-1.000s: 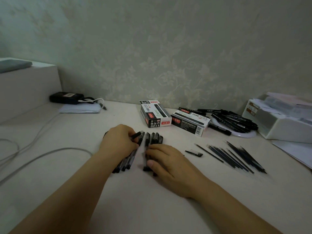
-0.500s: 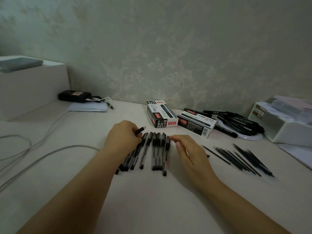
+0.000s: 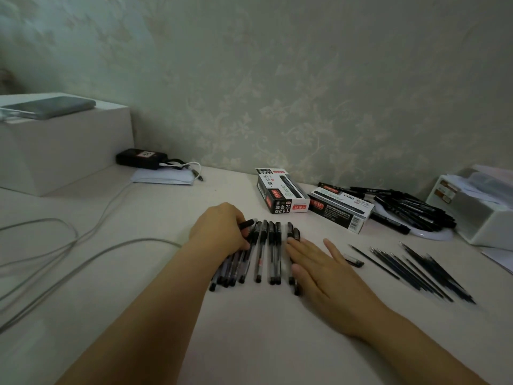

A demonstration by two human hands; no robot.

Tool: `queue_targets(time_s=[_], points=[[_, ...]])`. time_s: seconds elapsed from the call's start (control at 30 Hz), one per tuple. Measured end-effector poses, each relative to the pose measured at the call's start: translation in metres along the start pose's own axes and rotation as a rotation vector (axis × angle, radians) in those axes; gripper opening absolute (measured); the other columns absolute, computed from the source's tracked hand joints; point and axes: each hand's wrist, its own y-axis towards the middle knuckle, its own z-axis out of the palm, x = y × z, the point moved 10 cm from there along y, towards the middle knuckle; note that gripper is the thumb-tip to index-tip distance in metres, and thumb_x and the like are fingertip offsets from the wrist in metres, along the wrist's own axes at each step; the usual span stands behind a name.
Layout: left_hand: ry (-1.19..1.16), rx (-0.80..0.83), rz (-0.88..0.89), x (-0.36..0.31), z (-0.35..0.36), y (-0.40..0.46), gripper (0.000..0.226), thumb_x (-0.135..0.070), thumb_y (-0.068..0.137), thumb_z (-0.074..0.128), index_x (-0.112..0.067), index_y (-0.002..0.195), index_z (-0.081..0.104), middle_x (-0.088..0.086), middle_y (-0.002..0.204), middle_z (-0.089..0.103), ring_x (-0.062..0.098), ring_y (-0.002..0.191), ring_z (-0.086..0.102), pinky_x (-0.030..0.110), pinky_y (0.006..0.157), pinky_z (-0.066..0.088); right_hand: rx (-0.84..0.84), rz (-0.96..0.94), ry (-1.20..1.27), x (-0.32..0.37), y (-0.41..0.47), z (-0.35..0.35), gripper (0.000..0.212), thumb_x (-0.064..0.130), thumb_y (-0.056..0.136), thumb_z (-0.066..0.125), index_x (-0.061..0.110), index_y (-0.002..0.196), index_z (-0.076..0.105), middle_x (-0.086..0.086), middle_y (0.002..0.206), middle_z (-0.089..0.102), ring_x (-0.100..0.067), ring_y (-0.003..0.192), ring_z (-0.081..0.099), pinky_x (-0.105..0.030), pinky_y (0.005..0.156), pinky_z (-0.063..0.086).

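Note:
Several black-capped pens [image 3: 261, 251] lie side by side on the white table [image 3: 249, 343], caps toward the wall. My left hand [image 3: 219, 230] rests on the left end of the row, its fingers curled round a bunch of those pens, with one pen cap [image 3: 247, 224] poking out past the knuckles. My right hand [image 3: 316, 269] lies flat with straight fingers on the right end of the row, covering the two rightmost pens [image 3: 293, 232].
Two pen boxes [image 3: 280, 194] [image 3: 340, 208] stand behind the row. A heap of black pens [image 3: 410, 207] sits on a white plate, loose refills [image 3: 416, 269] lie to the right, a small cap [image 3: 354, 260] beside my right hand. Cables [image 3: 83, 245], a power bank [image 3: 140, 158] and white boxes [image 3: 55, 143] [image 3: 483, 212] flank the table.
My right hand has come down flat onto the right end of the pen row, having been lifted beside it half a second ago. My left hand stays on its bunch.

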Motion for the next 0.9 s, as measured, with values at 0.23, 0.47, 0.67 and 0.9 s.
queue_targets(time_s=[0.23,0.47,0.67,0.9], points=[[0.004,-0.005,0.007,0.002,-0.003,0.001,0.016,-0.016,0.073,0.079,-0.018,0.088,0.075,0.006,0.090,0.071,0.022,0.085,0.065,0.037,0.082,0.056,-0.008,0.025,0.054,-0.006,-0.009,-0.005,0.056,0.061,0.092,-0.005,0.048,0.147,0.000,0.026,0.161,0.002,0.021,0.139,-0.013,-0.017,0.116,-0.018],[0.042,0.017,-0.011,0.004,-0.007,0.001,0.018,-0.016,0.071,0.080,-0.017,0.088,0.074,0.006,0.089,0.070,0.023,0.085,0.064,0.033,0.077,0.055,0.097,-0.248,-0.020,0.049,0.013,-0.002,0.061,0.065,0.095,0.000,0.047,0.153,-0.005,0.024,0.161,-0.015,0.007,0.145,-0.020,-0.032,0.119,-0.016],[0.017,-0.004,-0.024,0.008,-0.011,0.001,0.016,-0.015,0.070,0.081,-0.018,0.083,0.073,0.006,0.090,0.070,0.023,0.086,0.065,0.036,0.081,0.056,0.177,-0.238,-0.014,0.038,0.017,0.002,0.063,0.064,0.094,0.001,0.047,0.154,0.007,0.028,0.161,-0.004,0.009,0.145,-0.014,-0.035,0.123,-0.008],[0.004,-0.032,-0.041,0.014,-0.017,0.003,0.018,-0.017,0.072,0.081,-0.018,0.088,0.073,0.006,0.091,0.069,0.024,0.085,0.065,0.038,0.081,0.056,-0.004,-0.168,0.122,0.019,0.006,-0.024,0.048,0.048,0.103,0.026,0.039,0.149,0.036,0.025,0.156,0.029,0.009,0.141,0.023,-0.025,0.119,0.022]])
